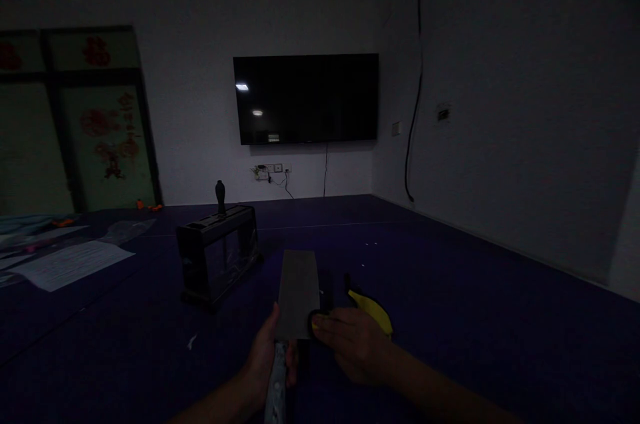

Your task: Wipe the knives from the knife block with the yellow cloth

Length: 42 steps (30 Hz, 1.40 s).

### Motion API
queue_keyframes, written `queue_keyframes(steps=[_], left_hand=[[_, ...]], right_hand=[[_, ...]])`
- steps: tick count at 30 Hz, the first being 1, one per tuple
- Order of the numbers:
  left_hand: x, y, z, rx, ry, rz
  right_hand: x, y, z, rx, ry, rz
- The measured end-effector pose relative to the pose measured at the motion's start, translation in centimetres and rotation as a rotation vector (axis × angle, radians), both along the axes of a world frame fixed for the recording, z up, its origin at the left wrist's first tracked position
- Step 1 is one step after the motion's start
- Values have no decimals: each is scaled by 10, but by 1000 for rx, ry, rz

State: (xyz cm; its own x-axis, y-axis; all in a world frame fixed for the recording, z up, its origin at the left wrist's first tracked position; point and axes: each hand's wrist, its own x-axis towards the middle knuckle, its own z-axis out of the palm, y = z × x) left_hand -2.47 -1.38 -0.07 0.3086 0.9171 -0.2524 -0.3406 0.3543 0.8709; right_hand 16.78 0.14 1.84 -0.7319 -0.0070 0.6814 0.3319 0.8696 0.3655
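A cleaver (299,291) with a broad grey blade and a light, worn-looking handle points away from me, blade upward. My left hand (263,357) is closed around it where blade and handle meet, the thumb along the blade's left side. My right hand (357,344) pinches a yellow cloth (373,312) with black trim. One folded bit of it touches the blade's lower right edge; the rest sticks out behind the hand. Ahead to the left stands a black knife block (217,254) with a see-through side and a single black handle (220,196) rising from its top.
Dark blue floor (425,264) spreads to the walls, with small white scraps on it. Papers (75,265) and clear plastic lie at the left. A television (307,101) hangs on the far wall, and a black cable (417,91) runs down the right wall. The room is dim.
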Motion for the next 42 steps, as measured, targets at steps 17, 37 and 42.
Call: queue_keyframes(steps=[17,37,42], left_hand=[[1,0,-2,-2,66,-87],[-3,5,-6,0,24,-113],[-3,4,-7,30,61,-170]], right_hand=[[6,8,-1,-115,31,-244],[5,7,-5,-39,7,-74],[9,11,-1,-81,42,-156]])
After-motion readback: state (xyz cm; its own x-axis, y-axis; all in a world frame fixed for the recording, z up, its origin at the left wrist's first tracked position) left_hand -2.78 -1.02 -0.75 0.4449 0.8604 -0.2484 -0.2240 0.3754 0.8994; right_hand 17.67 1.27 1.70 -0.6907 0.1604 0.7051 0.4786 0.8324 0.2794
